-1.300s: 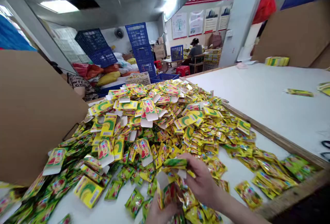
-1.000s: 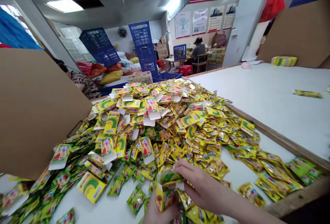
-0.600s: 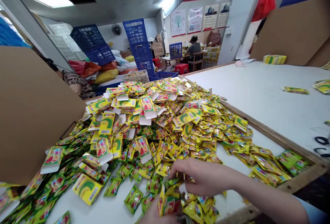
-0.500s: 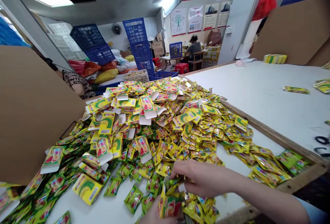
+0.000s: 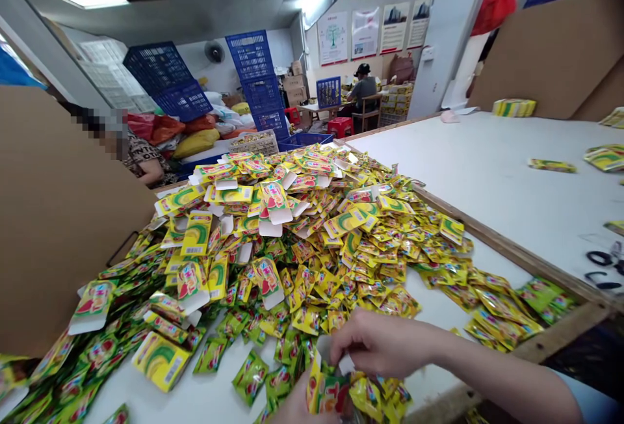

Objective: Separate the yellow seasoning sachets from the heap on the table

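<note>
At the bottom of the view my left hand (image 5: 297, 404) is closed around a small yellow, green and red printed candy box (image 5: 330, 393), its top flaps raised. My right hand (image 5: 373, 344) is bent over the top of this box, fingers curled at a pale flap; what its fingertips pinch, if anything, is hidden. Right beside the box lie yellow candy sachets (image 5: 375, 398), and to its left are green sachets (image 5: 251, 375). Beyond my hands rises a heap of yellow sachets (image 5: 370, 255) topped with several open printed boxes (image 5: 197, 232).
A wooden rail (image 5: 507, 255) edges the table on the right, with scissors (image 5: 602, 268) past it. Cardboard (image 5: 63, 216) stands at left. Blue crates (image 5: 263, 95) are stacked behind. One person (image 5: 363, 92) sits at a back table, another (image 5: 141, 157) is at left.
The view has shifted slightly, so the scene sits a little further left. My right hand has moved slightly at the box's top; my left hand still holds the box.
</note>
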`<move>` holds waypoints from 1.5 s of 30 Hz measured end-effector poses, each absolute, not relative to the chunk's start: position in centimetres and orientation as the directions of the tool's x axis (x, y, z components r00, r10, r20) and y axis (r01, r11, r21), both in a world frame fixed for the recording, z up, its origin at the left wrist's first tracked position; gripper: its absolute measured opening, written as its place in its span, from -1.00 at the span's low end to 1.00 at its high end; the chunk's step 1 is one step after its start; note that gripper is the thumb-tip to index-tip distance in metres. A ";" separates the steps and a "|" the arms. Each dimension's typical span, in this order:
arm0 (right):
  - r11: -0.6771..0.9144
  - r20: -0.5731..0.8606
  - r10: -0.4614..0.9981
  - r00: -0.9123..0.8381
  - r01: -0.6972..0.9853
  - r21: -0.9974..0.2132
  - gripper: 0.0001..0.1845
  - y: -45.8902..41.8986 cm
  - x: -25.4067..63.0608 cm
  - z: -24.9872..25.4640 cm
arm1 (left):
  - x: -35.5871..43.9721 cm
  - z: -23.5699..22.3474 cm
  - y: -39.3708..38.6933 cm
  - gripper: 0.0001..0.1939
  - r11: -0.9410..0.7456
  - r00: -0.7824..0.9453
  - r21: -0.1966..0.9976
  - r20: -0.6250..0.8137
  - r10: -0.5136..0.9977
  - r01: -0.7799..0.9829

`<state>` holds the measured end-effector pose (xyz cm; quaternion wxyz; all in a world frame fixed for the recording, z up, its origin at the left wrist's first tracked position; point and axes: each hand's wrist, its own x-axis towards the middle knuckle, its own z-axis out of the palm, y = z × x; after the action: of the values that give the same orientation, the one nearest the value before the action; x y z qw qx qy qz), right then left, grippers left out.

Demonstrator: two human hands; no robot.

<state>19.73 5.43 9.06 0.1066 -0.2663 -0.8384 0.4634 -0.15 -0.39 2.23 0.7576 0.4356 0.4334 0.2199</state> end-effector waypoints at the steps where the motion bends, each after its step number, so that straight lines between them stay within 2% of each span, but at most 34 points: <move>1: 0.407 -0.109 0.511 -0.853 0.352 -0.843 -0.56 5.5 19.8 8.9 | -0.2 2.2 -0.3 -0.57 0.532 0.540 0.845 -0.468 0.699 0.043; 3: 0.410 -0.126 0.494 -0.860 0.359 -0.839 -0.54 5.2 19.9 8.8 | 0.0 2.2 -0.1 -0.59 0.564 0.567 0.825 -0.467 0.679 0.004; 6: 0.514 0.003 0.568 -0.823 0.352 -0.782 -0.62 4.2 19.8 8.9 | 0.6 2.7 0.1 -0.68 0.560 0.572 0.828 -0.442 0.691 -0.037; 8: 0.520 0.061 0.633 -0.771 0.365 -0.772 -0.68 3.1 19.4 8.5 | 1.3 2.9 0.0 -0.69 0.543 0.562 0.839 -0.452 0.692 0.006; 11: 0.469 0.073 0.703 -0.707 0.384 -0.795 -0.68 1.8 19.4 7.3 | 2.5 2.5 -0.5 -0.47 0.542 0.594 0.839 -0.461 0.659 0.050; 14: 0.428 0.089 0.804 -0.587 0.469 -0.772 -0.74 2.1 22.8 6.6 | 2.8 1.8 -0.7 -0.20 0.374 0.588 0.927 -0.309 0.748 0.011; 15: 0.406 0.120 0.867 -0.484 0.545 -0.734 -0.76 2.6 24.8 6.7 | 2.5 1.6 -0.5 -0.21 0.266 0.523 0.963 -0.253 0.814 0.051; 17: 0.271 0.292 0.949 -0.116 0.774 -0.573 -0.79 3.9 29.3 7.4 | 0.9 1.5 0.5 -0.43 0.028 0.321 0.956 -0.125 0.939 0.291; 19: -0.017 0.454 0.873 0.179 0.941 -0.338 -0.75 5.2 32.5 8.2 | -1.3 1.5 1.9 -0.66 -0.123 0.174 0.806 0.026 0.984 0.579; 20: -0.094 0.517 0.827 0.223 0.960 -0.263 -0.72 5.7 33.1 8.4 | -2.4 1.6 2.5 -0.70 -0.161 0.151 0.730 0.079 0.985 0.664; 21: -0.093 0.544 0.814 0.205 0.970 -0.226 -0.71 6.1 32.8 8.4 | -3.4 1.7 3.0 -0.71 -0.169 0.137 0.682 0.102 0.985 0.711; 22: -0.014 0.539 0.831 0.138 0.973 -0.229 -0.72 6.4 31.6 8.1 | -4.1 1.9 3.3 -0.72 -0.149 0.115 0.663 0.095 0.989 0.733; 24: 0.274 0.460 0.883 -0.097 0.902 -0.334 -0.77 7.0 27.4 6.8 | -5.0 2.0 3.2 -0.76 -0.078 0.070 0.657 0.039 0.997 0.749; 25: 0.366 0.389 0.898 -0.207 0.842 -0.397 -0.79 7.4 24.8 5.9 | -5.1 2.0 2.8 -0.75 -0.048 0.057 0.647 0.007 0.998 0.761; 27: 0.444 0.283 0.895 -0.344 0.727 -0.523 -0.77 8.2 20.2 4.1 | -4.9 1.6 1.6 -0.72 -0.038 0.065 0.612 -0.023 0.998 0.790; 28: 0.454 0.260 0.891 -0.373 0.693 -0.560 -0.83 8.7 18.4 3.3 | -4.8 1.2 1.1 -0.74 -0.057 0.085 0.606 -0.018 0.996 0.793; 30: 0.446 0.249 0.892 -0.378 0.640 -0.625 -0.93 9.4 16.6 2.5 | -4.6 0.3 0.1 -0.79 -0.071 0.065 0.662 0.034 0.997 0.746; 32: 0.420 0.256 0.903 -0.344 0.585 -0.694 -0.89 9.6 16.4 2.5 | -4.7 -0.4 -0.2 -0.79 -0.015 -0.059 0.783 0.066 0.996 0.622; 34: 0.374 0.239 0.920 -0.312 0.507 -0.777 -0.84 8.9 16.6 2.7 | -4.6 -0.7 -0.2 -0.78 0.076 -0.204 0.898 0.015 0.979 0.433; 36: 0.315 0.190 0.931 -0.313 0.422 -0.850 -0.77 7.3 16.2 2.7 | -4.0 -0.7 0.1 -0.76 0.133 -0.265 0.959 -0.065 0.962 0.250; 39: 0.073 0.036 0.950 -0.311 0.109 -0.991 -0.72 4.3 13.9 1.5 | -2.4 -0.3 0.5 -0.67 0.132 -0.291 0.988 -0.105 0.951 0.075; 41: -0.062 -0.032 0.963 -0.267 -0.104 -0.993 -0.71 2.7 12.2 0.5 | -1.2 0.0 0.6 -0.59 0.136 -0.324 0.990 -0.120 0.938 0.027; 42: -0.067 -0.032 0.973 -0.228 -0.148 -0.987 -0.73 2.2 11.5 0.1 | -0.6 0.2 0.6 -0.55 0.138 -0.335 0.990 -0.128 0.934 0.006; 45: 0.078 0.081 0.983 -0.164 -0.023 -0.997 -0.85 1.5 11.2 -0.2 | 0.3 0.7 0.7 -0.37 0.122 -0.312 0.990 -0.140 0.940 -0.078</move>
<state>11.18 1.52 -0.21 0.4807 -0.4325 -0.5548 0.5235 0.34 0.68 0.74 0.4597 0.3645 0.5912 0.5535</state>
